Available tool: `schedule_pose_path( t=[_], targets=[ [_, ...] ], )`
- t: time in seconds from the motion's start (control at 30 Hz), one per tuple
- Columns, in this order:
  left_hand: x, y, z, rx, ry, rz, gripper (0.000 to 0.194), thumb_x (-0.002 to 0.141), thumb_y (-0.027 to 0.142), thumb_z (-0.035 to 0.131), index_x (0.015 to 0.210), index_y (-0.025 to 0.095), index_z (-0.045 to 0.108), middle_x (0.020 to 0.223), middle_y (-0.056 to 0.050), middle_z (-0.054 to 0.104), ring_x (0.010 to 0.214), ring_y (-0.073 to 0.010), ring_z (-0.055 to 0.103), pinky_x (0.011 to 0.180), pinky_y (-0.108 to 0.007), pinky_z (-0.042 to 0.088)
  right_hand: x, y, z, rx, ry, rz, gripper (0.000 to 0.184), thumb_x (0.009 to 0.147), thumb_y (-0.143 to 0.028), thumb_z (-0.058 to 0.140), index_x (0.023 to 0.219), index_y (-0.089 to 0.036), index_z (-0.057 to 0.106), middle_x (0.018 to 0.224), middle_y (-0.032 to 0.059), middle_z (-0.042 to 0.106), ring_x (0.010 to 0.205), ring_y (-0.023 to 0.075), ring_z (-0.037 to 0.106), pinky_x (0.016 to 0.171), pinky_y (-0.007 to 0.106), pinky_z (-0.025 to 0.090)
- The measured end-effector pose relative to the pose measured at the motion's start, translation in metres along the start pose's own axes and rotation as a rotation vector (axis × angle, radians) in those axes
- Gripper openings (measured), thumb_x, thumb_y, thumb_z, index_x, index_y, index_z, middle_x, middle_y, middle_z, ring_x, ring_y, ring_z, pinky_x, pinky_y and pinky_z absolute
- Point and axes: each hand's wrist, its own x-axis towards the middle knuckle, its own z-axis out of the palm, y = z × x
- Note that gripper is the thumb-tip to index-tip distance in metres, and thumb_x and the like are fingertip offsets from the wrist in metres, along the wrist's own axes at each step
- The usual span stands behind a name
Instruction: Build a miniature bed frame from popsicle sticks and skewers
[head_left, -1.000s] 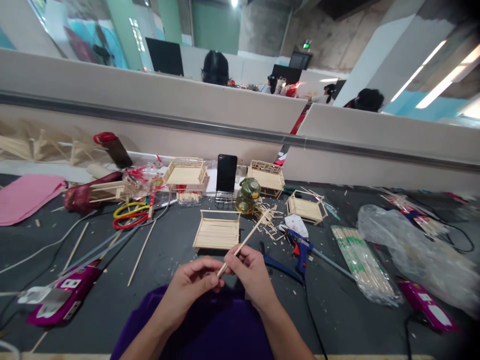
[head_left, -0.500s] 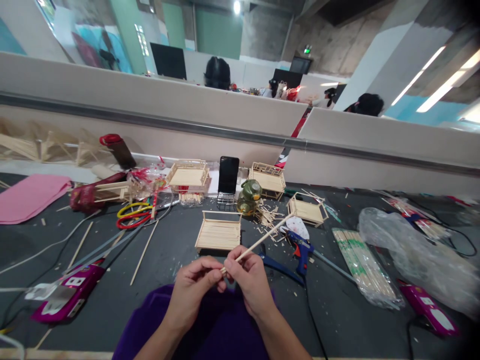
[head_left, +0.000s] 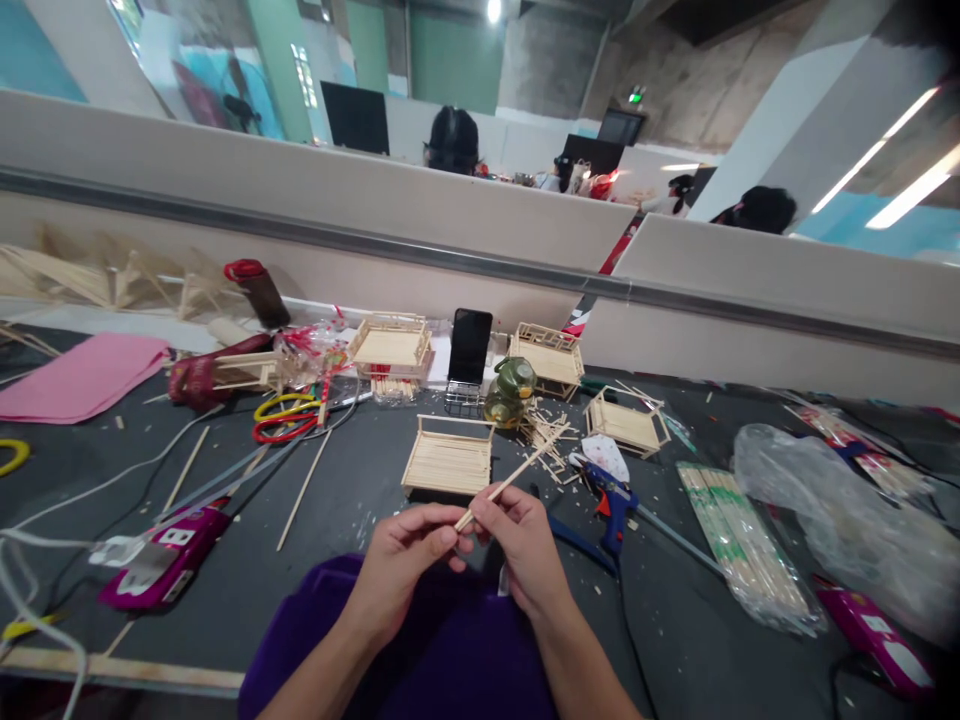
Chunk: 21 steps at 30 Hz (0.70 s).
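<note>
Between my two hands is a thin wooden stick (head_left: 529, 458), slanting up and away to the right. My right hand (head_left: 519, 535) pinches it between thumb and fingers. Closed at the stick's near end, my left hand (head_left: 412, 565) has its thumb and fingertips on it. Just beyond my hands stands a small model bench of wooden sticks (head_left: 448, 468), with a raised rail at its back. To the right lie a blue hot glue gun (head_left: 615, 500) and a dark blue tool handle (head_left: 577, 540), partly behind my right hand.
More stick models (head_left: 390, 345) stand at the back beside a phone on a wire stand (head_left: 469, 350) and a green jar (head_left: 514, 385). Cut stick pieces (head_left: 547, 435) are scattered nearby. Wrapped chopsticks (head_left: 739, 540) lie right; scissors (head_left: 289, 425), cables and a purple power strip (head_left: 169, 555) lie left.
The whole view has shifted, so the table things appear farther right. The stick looks shorter between my hands and points more steeply away. Both hands still hold it.
</note>
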Motion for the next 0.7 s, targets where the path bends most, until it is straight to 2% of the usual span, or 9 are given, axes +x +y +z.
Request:
schedule_pose_path(
  t=[0.2, 0.4, 0.7],
  targets=[
    [0.0018, -0.0043, 0.0011, -0.170, 0.009, -0.066, 0.025, 0.063, 0.028, 0.085, 0.079, 0.014, 0.073, 0.071, -0.006, 0.073, 0.059, -0.0136, 0.065, 0.054, -0.023, 0.054, -0.0038, -0.0001, 0.0040, 0.034, 0.013, 0.007, 0.024, 0.073, -0.037, 0.077, 0.075, -0.016, 0.066, 0.060, -0.0008, 0.064, 0.055, 0.0100, 0.053, 0.054, 0.021, 0.041],
    [0.0025, -0.0060, 0.0011, -0.216, 0.000, -0.135, 0.027, 0.063, 0.032, 0.084, 0.075, 0.012, 0.070, 0.064, -0.004, 0.070, 0.049, -0.0107, 0.061, 0.049, -0.022, 0.050, -0.0044, -0.0008, 0.0053, -0.025, 0.052, -0.020, 0.025, 0.073, -0.039, 0.077, 0.074, -0.016, 0.068, 0.059, -0.0011, 0.062, 0.054, 0.0098, 0.052, 0.055, 0.022, 0.042],
    [0.0026, -0.0025, 0.0039, -0.192, 0.119, -0.100, 0.025, 0.066, 0.032, 0.082, 0.075, 0.012, 0.071, 0.064, -0.004, 0.070, 0.050, -0.0102, 0.061, 0.050, -0.021, 0.051, 0.0006, 0.0059, 0.0008, -0.054, 0.042, -0.061, 0.023, 0.073, -0.038, 0.076, 0.081, -0.017, 0.072, 0.064, 0.0010, 0.066, 0.057, 0.0124, 0.055, 0.056, 0.024, 0.045]
  ],
)
